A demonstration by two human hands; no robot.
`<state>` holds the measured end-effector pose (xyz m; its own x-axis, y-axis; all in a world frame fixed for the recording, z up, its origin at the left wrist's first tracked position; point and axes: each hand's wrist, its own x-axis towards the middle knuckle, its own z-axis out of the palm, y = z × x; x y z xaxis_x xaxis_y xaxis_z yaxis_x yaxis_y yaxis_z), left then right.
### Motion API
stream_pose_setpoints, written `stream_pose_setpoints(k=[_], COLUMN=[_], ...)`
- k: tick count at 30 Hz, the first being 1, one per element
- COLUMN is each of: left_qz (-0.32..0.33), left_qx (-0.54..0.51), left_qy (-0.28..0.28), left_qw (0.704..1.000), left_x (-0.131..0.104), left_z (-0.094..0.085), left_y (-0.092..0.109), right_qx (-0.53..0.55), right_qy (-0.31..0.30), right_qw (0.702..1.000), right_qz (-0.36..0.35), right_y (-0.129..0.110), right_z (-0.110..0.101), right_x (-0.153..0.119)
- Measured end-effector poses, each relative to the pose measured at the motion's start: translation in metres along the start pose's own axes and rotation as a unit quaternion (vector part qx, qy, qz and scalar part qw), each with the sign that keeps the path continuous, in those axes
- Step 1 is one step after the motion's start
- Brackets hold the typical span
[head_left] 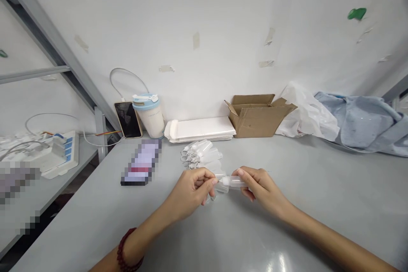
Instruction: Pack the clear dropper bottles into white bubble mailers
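In front of me, my right hand [259, 185] pinches a small clear plastic squeeze bottle [236, 181], which lies level with its white pointed end to the left. My left hand [193, 189] has thumb and forefinger pressed together at the tip of that white end. Whatever those left fingertips grip is too small to make out. Just behind the hands lies a pile of similar clear bottles [204, 148] with white tops and small loops. Part of this pile is hidden by my left hand and the held bottle.
Left of the pile a phone [142, 161] lies flat. Along the wall stand another phone [128, 120] on a cable, a blue-lidded cup [149, 114], a stack of white flat boxes [204, 128], an open cardboard box [259, 121], a white plastic bag [307, 114] and a blue cloth bag [363, 121].
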<state>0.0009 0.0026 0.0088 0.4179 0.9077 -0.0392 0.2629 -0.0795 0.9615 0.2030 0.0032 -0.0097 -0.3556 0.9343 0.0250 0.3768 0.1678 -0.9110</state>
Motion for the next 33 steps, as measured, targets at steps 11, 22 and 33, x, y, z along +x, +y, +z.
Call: stream_pose_setpoints(k=[11, 22, 33], left_qz=[0.035, 0.049, 0.058], left_qx=[-0.023, 0.019, 0.007], left_qy=[0.254, 0.248, 0.254], left_qw=[0.966, 0.967, 0.965], left_x=[0.018, 0.015, 0.010], left_z=[-0.025, -0.015, -0.012], left_y=[-0.016, -0.018, -0.011], right_qx=[-0.050, -0.168, -0.422], right_qy=[0.075, 0.109, 0.135], right_qw=[0.995, 0.977, 0.876], right_qz=[-0.039, -0.075, -0.189], right_y=[0.019, 0.028, 0.029], right_z=[-0.012, -0.014, -0.039], right_x=[0.013, 0.020, 0.084])
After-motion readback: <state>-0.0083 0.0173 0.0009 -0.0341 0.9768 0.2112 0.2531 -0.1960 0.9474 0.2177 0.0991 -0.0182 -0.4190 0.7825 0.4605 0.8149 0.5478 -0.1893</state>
